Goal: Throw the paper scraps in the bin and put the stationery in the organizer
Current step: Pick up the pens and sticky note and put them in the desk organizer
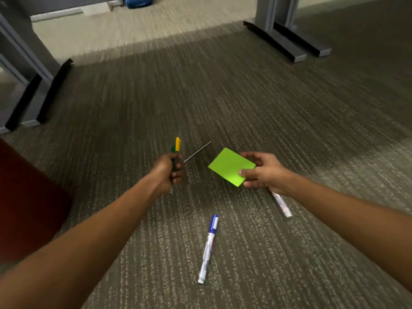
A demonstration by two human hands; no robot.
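Carpeted floor [245, 103], grey-brown ribbed pile; two bare forearms reach out over it. Left hand [166, 172], grip closed in a fist around two pens held upright: one with a yellow cap [177, 144], one with a green cap [173, 150] just beside and slightly lower; their lower ends are hidden in the fist. Right hand [263, 171], grip pinched on one lime-green paper sheet [230, 167], thumb on top at the sheet's right edge, fingers behind it; the sheet is flat, uncreased and held above the carpet. Loose items on the floor, counted: one thin grey stick [197, 151], pencil or rod, cannot tell which, lying slantwise between the two hands and slightly beyond them; one white marker with a blue cap [208, 248] lying nearer the person, between the forearms, cap end pointing away; one more white marker [282, 205] partly hidden under the right wrist, cap not visible. So two markers and one stick on the carpet, two pens and one sheet in hand. Grey metal bench legs [287, 44] with flat feet stand at the far right; further legs [29, 103] at the far left. A dark red mass [29, 197] sits at the left edge, unidentifiable. Something blue [138, 1] lies at the far top, blurred.
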